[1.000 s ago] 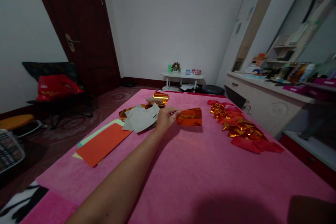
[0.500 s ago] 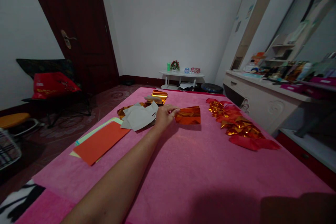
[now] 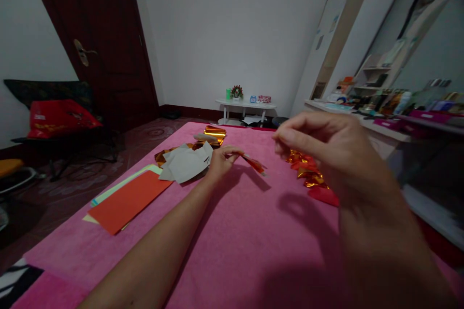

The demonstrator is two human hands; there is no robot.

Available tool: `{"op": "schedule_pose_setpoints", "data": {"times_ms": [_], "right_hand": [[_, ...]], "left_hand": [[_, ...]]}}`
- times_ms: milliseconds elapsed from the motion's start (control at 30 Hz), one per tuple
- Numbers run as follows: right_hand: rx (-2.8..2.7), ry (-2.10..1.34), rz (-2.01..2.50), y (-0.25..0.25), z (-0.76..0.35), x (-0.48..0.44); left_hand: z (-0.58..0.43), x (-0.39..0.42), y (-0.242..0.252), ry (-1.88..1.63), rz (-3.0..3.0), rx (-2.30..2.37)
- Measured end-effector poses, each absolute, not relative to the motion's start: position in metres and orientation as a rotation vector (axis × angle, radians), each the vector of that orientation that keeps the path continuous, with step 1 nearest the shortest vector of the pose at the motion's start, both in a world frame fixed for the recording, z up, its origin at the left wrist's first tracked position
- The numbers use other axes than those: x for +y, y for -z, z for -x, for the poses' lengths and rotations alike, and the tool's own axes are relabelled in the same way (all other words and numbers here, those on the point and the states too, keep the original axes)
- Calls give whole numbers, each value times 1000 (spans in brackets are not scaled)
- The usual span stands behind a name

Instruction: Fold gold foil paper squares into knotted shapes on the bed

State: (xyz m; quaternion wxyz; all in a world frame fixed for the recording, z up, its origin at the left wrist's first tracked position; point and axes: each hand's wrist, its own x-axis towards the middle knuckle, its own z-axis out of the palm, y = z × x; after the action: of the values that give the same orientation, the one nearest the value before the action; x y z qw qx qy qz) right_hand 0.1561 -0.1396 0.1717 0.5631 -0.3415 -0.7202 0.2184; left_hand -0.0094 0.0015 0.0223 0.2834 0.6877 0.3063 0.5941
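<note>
Nearest, the right hand [image 3: 326,154] hangs raised, fingertips pinched on nothing I can see. Beyond it, the left hand [image 3: 219,164] has its grip closed on one edge of an orange foil sheet [image 3: 254,164], tilted above the pink cloth [image 3: 253,231]. Farther right, a heap of foil folds [image 3: 308,174] looks finished. The flat sheets [image 3: 184,164] left of the hand look unworked.

Left hand [image 3: 220,165] pinches orange foil sheet [image 3: 253,163] above pink cloth [image 3: 253,231]; right hand [image 3: 326,149] raised, fingers curled.
</note>
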Motion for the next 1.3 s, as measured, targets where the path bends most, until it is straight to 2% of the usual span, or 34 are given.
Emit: {"op": "schedule_pose_setpoints", "data": {"times_ms": [167,300,400,500,633,900,1167,1300], "right_hand": [[-1444,-604,1073,-129,-184,-68],[-1327,-936,1320,-78,-187,-38],[-1265,-1227,1272,-56,-178,-36],[-1353,-1344,1176,-49,-169,-39],[-1440,-1261,1216,-45,-161,-39],[-1131,-857,1177,-33,-151,-31],[-1246,-972,1256,-21,-157,-28],[-1124,-928,1256,-14,-170,-23]], "left_hand": [[5,-4,-23,-1569,-1658,641],[6,-6,-23,-1511,-1545,668],[5,-5,-21,-1431,-1516,727],[2,-8,-17,-1340,-1431,694],[-1,-9,-14,-1235,-1365,694],[1,-1,-13,-1219,-1294,754],[0,-1,-6,-1049,-1522,808],[5,4,-1,-1011,-1483,783]]}}
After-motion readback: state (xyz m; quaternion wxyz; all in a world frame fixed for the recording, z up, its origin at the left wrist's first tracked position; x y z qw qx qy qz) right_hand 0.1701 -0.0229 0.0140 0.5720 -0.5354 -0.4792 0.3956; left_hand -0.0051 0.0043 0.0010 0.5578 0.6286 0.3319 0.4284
